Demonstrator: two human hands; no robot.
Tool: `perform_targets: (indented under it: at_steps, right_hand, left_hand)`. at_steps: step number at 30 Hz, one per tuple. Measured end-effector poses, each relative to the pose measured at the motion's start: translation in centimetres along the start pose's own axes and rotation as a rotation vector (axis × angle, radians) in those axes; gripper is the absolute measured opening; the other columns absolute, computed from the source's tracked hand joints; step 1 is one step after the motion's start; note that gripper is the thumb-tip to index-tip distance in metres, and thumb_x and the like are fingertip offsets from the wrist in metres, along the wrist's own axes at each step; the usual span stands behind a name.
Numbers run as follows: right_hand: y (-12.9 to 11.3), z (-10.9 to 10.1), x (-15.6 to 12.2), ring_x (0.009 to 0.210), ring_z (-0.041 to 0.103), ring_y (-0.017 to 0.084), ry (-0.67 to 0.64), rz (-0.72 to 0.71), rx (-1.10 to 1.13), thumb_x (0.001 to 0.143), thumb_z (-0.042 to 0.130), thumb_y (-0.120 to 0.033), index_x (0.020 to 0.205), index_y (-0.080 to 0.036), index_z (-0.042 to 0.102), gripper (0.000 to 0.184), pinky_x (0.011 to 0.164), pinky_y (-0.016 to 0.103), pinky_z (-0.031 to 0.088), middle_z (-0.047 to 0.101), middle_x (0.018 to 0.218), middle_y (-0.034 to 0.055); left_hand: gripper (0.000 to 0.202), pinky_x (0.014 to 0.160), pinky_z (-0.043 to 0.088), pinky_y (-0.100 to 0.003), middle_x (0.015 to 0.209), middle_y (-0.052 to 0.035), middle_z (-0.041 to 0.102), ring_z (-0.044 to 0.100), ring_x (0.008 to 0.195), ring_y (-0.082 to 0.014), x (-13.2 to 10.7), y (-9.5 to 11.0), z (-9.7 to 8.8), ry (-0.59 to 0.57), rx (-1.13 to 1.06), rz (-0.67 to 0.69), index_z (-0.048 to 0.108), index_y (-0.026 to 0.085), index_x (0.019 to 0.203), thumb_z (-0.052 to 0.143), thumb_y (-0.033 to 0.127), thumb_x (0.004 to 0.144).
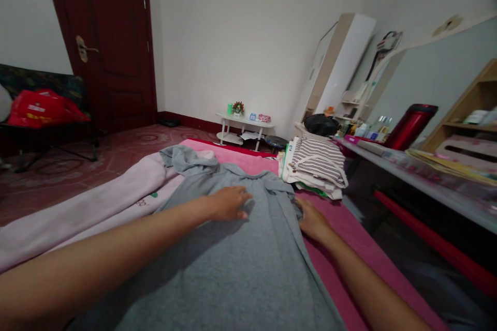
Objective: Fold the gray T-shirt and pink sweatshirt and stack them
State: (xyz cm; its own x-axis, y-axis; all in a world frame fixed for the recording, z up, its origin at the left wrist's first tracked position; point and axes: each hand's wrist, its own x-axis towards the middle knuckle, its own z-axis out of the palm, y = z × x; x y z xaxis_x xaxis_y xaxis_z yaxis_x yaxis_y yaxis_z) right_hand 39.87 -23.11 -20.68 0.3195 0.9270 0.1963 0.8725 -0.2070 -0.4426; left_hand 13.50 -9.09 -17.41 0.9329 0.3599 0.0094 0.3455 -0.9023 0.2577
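Note:
A grey T-shirt (pixel 248 264) lies spread over the bed, its collar pointing away from me. Its left sleeve sprawls outward, while the right side is folded inward near the shoulder. My left hand (pixel 231 203) hovers over or rests lightly on the upper chest of the shirt, fingers loosely apart with nothing in them; I cannot tell if it touches. At the shirt's right edge, below the folded sleeve, my right hand (pixel 312 221) has its thumb and fingers closed on the cloth. Some of its fingertips are hidden by the fabric.
A stack of folded clothes (pixel 316 165), striped on top, sits just beyond my right hand. A pale pink garment or blanket (pixel 128 186) lies left on the pink bed cover (pixel 334 264). Right stands a dressing table (pixel 423 170) with a red flask (pixel 411 126).

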Motion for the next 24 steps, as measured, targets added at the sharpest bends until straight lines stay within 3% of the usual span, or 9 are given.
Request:
perform_targets:
  at_steps: [3,5,8,10,12,16,19,22,24]
  right_hand:
    - [-0.1,-0.9,-0.3,0.079,0.064,0.024,-0.017,0.043,-0.153,0.072,0.06,-0.028,0.077,-0.023,0.064,0.008,0.065,0.03,0.043,0.07,0.081,0.0044]
    - [1.8,-3.2,-0.5,0.07,0.063,0.025,0.034,0.149,-0.206,0.072,0.059,-0.031,0.067,-0.022,0.062,0.01,0.06,0.032,0.041,0.067,0.069,0.0059]
    - [6.5,-7.5,-0.7,0.069,0.064,0.03,0.251,0.476,-0.247,0.073,0.058,-0.045,0.077,-0.02,0.066,0.027,0.054,0.034,0.04,0.068,0.074,0.0125]
    - [9.1,-9.4,-0.8,0.075,0.065,0.032,0.377,0.573,-0.204,0.077,0.054,-0.052,0.089,-0.018,0.068,0.039,0.053,0.034,0.041,0.069,0.084,0.0171]
    - [9.7,-9.6,-0.8,0.081,0.065,0.032,0.397,0.583,-0.228,0.08,0.05,-0.055,0.099,-0.017,0.067,0.046,0.055,0.034,0.043,0.069,0.091,0.0182]
    - [5.0,-6.6,-0.4,0.082,0.065,0.03,0.23,0.376,-0.554,0.079,0.052,-0.033,0.118,-0.022,0.06,0.042,0.06,0.034,0.045,0.062,0.113,0.0147]
    - [-0.4,-3.9,0.7,0.079,0.065,0.024,0.265,0.133,-0.677,0.079,0.049,-0.019,0.127,-0.022,0.054,0.048,0.061,0.032,0.045,0.052,0.127,0.0151]
    - [-3.6,-1.7,2.7,0.079,0.064,0.022,0.244,0.013,-0.529,0.084,0.045,-0.018,0.128,-0.022,0.053,0.044,0.065,0.029,0.044,0.065,0.103,0.009]
    - [-3.6,-0.2,4.2,0.076,0.064,0.02,0.054,-0.035,-0.346,0.084,0.05,-0.02,0.124,-0.02,0.057,0.041,0.068,0.026,0.044,0.067,0.082,0.0037]
  left_hand:
    - [0.067,0.108,0.027,-0.056,0.153,-0.0191,0.024,0.027,0.139,-0.0361,1.7,-1.8,3.6,0.027,0.059,-0.078,0.032,0.02,0.146,0.042,0.056,0.09]
    - [0.064,0.11,0.018,-0.057,0.155,-0.0152,0.022,0.02,0.142,-0.0336,1.9,-2.5,5.1,0.106,0.068,-0.076,0.033,0.024,0.146,0.029,0.059,0.093]
    - [0.061,0.112,0.016,-0.055,0.155,-0.0123,0.023,0.02,0.142,-0.0313,1.6,-3.0,6.0,0.195,0.072,-0.072,0.035,0.027,0.144,0.025,0.06,0.093]
    - [0.061,0.111,0.017,-0.055,0.154,-0.0128,0.024,0.021,0.142,-0.0316,1.6,-3.0,6.1,0.205,0.077,-0.076,0.037,0.027,0.144,0.027,0.06,0.093]
    - [0.061,0.111,0.018,-0.055,0.154,-0.0132,0.024,0.022,0.141,-0.0319,1.7,-3.0,6.1,0.214,0.082,-0.074,0.037,0.026,0.143,0.027,0.059,0.093]
    - [0.06,0.111,0.018,-0.055,0.154,-0.012,0.025,0.022,0.141,-0.0323,2.0,-3.1,6.3,0.216,0.081,-0.07,0.037,0.027,0.144,0.028,0.058,0.093]
    - [0.059,0.111,0.018,-0.055,0.155,-0.0112,0.024,0.021,0.142,-0.032,2.0,-3.3,6.5,0.218,0.079,-0.073,0.036,0.028,0.144,0.03,0.057,0.094]
    - [0.058,0.111,0.018,-0.055,0.154,-0.0108,0.026,0.021,0.141,-0.0319,2.0,-3.3,6.5,0.228,0.079,-0.074,0.037,0.028,0.143,0.03,0.057,0.093]
    - [0.059,0.111,0.02,-0.055,0.154,-0.011,0.027,0.022,0.141,-0.0322,1.9,-3.3,6.4,0.23,0.084,-0.073,0.037,0.028,0.143,0.03,0.058,0.093]
